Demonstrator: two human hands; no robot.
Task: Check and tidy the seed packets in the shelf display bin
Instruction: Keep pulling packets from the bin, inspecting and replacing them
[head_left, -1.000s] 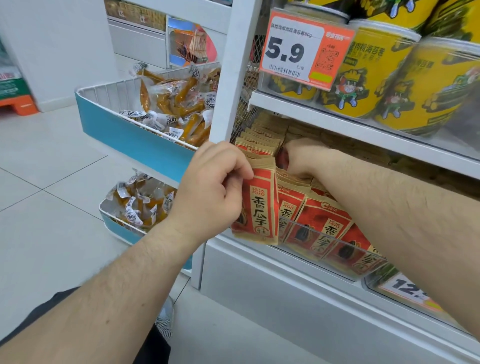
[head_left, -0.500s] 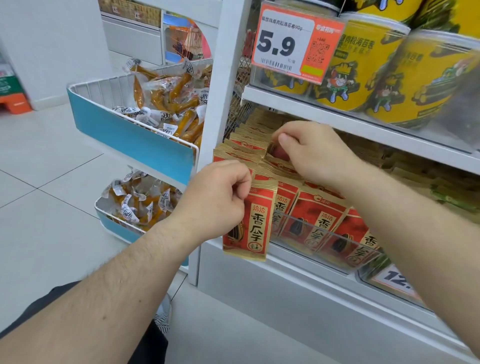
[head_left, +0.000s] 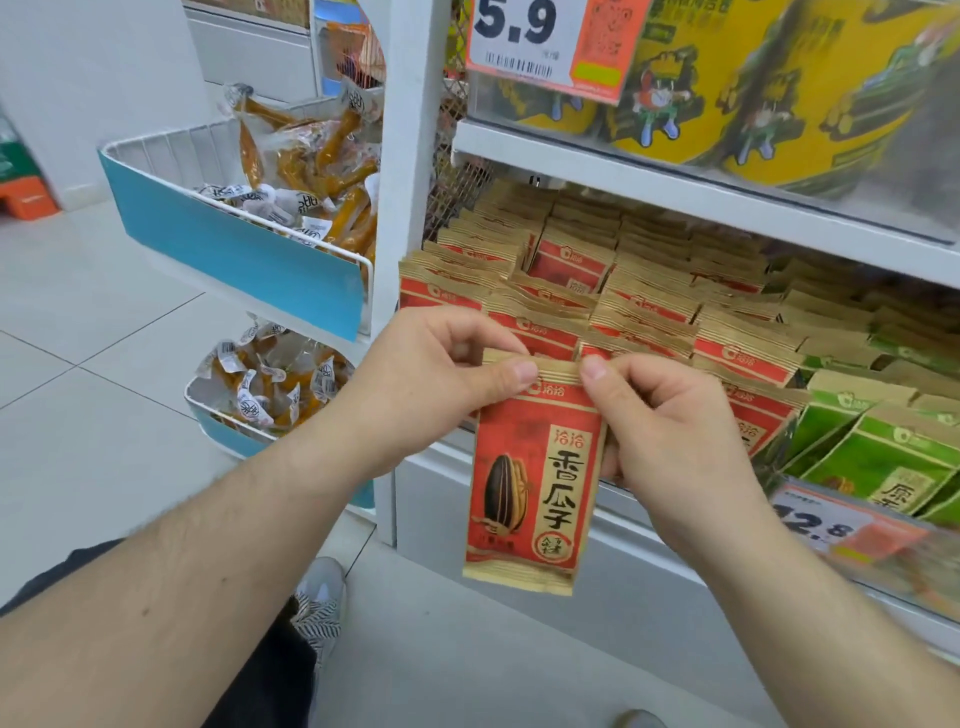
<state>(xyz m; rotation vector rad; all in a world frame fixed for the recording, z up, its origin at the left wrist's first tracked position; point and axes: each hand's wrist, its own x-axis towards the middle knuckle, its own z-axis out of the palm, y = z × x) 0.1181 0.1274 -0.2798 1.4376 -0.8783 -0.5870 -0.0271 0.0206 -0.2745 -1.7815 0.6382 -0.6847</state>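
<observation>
A red and tan sunflower seed packet (head_left: 535, 478) hangs upright in front of the shelf, held out clear of the bin. My left hand (head_left: 431, 384) pinches its top left edge and my right hand (head_left: 670, 431) pinches its top right edge. Behind the hands, several rows of the same red seed packets (head_left: 644, 317) stand packed in the shelf display bin (head_left: 618, 493), whose front lip is partly hidden by the held packet and my right hand. Green seed packets (head_left: 878, 447) fill the bin's right side.
Yellow canisters (head_left: 779, 88) sit on the shelf above, behind a 5.9 price tag (head_left: 545, 41). Left of the white upright post (head_left: 410, 156) hang two wire baskets (head_left: 234, 244) of orange snack packs. A 12.8 price tag (head_left: 831, 525) sits lower right. My shoes (head_left: 322, 592) stand on the tiled floor.
My left hand pulled one red packet out of the bin and down toward me. My right hand left the packets in the bin and came to pinch the held packet's top right edge.
</observation>
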